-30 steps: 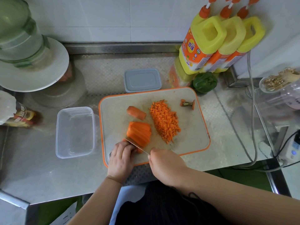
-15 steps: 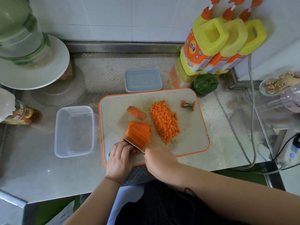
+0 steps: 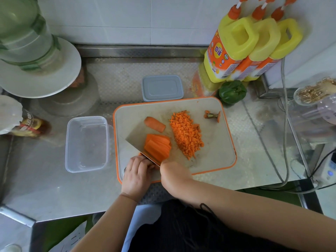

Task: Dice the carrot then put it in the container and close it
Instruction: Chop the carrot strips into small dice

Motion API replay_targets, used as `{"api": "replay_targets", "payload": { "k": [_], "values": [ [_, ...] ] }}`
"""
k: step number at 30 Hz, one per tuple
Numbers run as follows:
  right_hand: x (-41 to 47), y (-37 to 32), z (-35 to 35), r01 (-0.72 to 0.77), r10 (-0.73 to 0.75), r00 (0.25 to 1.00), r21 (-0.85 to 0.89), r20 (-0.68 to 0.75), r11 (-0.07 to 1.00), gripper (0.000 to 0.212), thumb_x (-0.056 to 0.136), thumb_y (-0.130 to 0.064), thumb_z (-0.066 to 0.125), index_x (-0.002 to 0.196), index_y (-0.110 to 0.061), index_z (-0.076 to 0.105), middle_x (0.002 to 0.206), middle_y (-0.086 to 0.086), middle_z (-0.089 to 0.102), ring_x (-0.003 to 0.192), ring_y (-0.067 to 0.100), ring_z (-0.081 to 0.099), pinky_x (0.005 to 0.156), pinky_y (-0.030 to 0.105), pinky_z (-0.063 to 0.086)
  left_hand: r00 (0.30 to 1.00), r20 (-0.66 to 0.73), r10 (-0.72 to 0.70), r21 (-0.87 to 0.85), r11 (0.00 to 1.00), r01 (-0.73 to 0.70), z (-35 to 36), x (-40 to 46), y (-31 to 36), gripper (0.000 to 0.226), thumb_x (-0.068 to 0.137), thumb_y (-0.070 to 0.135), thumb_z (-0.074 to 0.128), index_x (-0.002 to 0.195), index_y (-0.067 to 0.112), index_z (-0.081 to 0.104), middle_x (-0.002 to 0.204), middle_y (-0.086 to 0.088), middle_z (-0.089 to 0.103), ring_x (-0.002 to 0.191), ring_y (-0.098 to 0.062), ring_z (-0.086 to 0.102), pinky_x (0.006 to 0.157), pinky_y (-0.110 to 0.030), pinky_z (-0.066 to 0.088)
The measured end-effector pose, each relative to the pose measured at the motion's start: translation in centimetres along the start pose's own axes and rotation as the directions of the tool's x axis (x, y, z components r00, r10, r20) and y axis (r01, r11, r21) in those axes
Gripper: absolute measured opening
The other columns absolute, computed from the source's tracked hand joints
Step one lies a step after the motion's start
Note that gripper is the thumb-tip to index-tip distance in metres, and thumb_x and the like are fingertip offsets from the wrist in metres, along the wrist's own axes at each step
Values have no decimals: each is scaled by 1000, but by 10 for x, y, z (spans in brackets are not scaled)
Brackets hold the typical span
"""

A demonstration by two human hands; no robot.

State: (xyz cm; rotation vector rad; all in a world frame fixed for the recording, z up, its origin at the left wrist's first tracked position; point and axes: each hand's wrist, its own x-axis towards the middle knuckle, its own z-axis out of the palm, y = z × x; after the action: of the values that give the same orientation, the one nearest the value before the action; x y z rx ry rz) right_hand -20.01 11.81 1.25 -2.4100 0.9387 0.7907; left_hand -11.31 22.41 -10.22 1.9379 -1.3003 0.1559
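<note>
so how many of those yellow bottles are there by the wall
3, in a row at the back right: the nearest yellow bottle, the middle one, the far one. More may be hidden behind them.

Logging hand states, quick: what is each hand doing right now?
Left hand: fingers curled on the carrot strips, holding them.
Right hand: grips the knife.

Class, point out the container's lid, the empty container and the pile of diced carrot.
Lid (image 3: 162,87): head view, centre of its grey top.
Container (image 3: 87,142): head view, bare clear floor.
Diced carrot (image 3: 187,133): head view, middle of the pile.
</note>
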Motion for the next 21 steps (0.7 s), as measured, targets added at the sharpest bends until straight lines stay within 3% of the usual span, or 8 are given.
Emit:
{"api": "replay_targets", "payload": {
  "k": [5,10,15,21],
  "values": [
    [3,7,5,20,-21,1000,-12,-11,1000,20,92,-1,45,111,-2,52,104,16,64,93,36,64,67,36,43,1000,6,10,7,1000,-10,-1,2,1,8,90,6,56,95,11,54,91,-11,62,87,-28,53,80,-36,47],
    [-2,18,3,60,-63,997,56,51,997,21,96,-16,47,111,-2,50,101,15,63,92,35,62,66,33,39,1000,10,0,12,1000,0,0,0,0,12,89,3,58,96,11,54,93,-11,62,87,-28,54,80,-36,48],
    [-16,34,5,112,-114,994,222,-5,969,28,95,-21,44,119,-15,31,71,0,48,67,26,53,58,36,38,1000,3,28,21,999,-28,-1,3,2,2,97,10,51,97,11,52,95,-9,62,88,-28,54,81,-35,48],
    [-18,40,8,225,-208,974,302,-87,926,42,98,-23,43,137,-29,27,83,2,58,76,26,59,66,38,44,1000,16,26,42,999,-26,0,1,1,11,90,7,58,100,10,53,101,-8,55,92,-29,53,84,-35,45]
  ]
}}
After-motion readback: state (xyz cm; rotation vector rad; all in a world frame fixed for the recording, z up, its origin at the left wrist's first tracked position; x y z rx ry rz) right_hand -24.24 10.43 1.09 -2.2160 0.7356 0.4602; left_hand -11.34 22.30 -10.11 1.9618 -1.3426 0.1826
